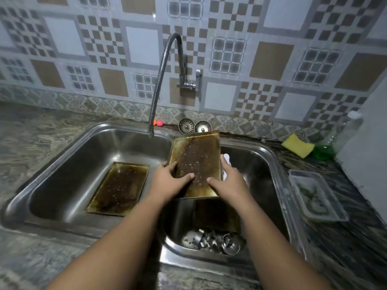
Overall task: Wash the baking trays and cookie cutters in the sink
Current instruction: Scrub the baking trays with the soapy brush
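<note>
I hold a dirty, brown-stained baking tray [199, 155] tilted above the divider of the double sink [69, 151]. My left hand [170, 181] grips its left edge, thumb on the greasy inner face. My right hand [228, 181] grips its right edge, thumb on the inner face too. A second stained tray [119, 188] lies flat in the left basin. A third dark tray [217, 214] sits in the right basin under the held one. Several metal cookie cutters [215, 241] lie in the right basin near the front.
A flexible tap [165, 76] hangs over the left basin, no water running. Two sink strainers [193, 126] lean at the back. A yellow sponge [298, 145], a green soap bottle [326, 150] and a clear plastic container [318, 195] sit on the right counter.
</note>
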